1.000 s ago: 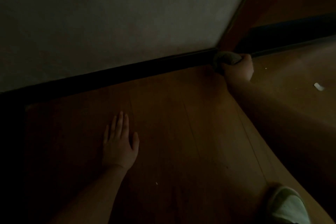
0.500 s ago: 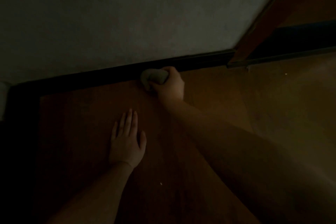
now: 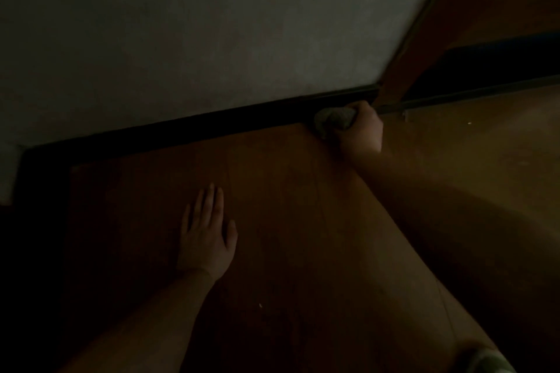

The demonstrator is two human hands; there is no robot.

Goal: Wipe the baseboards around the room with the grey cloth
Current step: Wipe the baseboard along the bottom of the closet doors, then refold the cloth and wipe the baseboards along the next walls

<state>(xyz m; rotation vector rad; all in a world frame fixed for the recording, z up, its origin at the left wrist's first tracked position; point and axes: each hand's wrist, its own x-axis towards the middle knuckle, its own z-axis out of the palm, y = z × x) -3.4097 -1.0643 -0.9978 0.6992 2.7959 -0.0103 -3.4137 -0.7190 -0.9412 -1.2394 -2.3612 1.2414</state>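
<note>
It is dim down here, which is the first hazard: dust on the dark baseboard [image 3: 212, 127] is hard to see, so patches could be skipped.

Over on the left, the left hand [image 3: 207, 236] lies flat on the wooden floor [image 3: 288, 206], fingers straight, holding nothing, apparently propping the person up. If that palm slides on the smooth boards, I think the whole lean gives way.

Further right, the right hand [image 3: 362, 130] has its grip closed tight around the balled grey cloth [image 3: 333, 121], which is pressed to the foot of the baseboard, just beside the brown door frame [image 3: 403, 70]. Bunched like that, little cloth meets the board; I would expect it to miss the top edge, or to push grit into the corner by the frame. Knuckles could also knock the frame at the end of a stroke.
</note>
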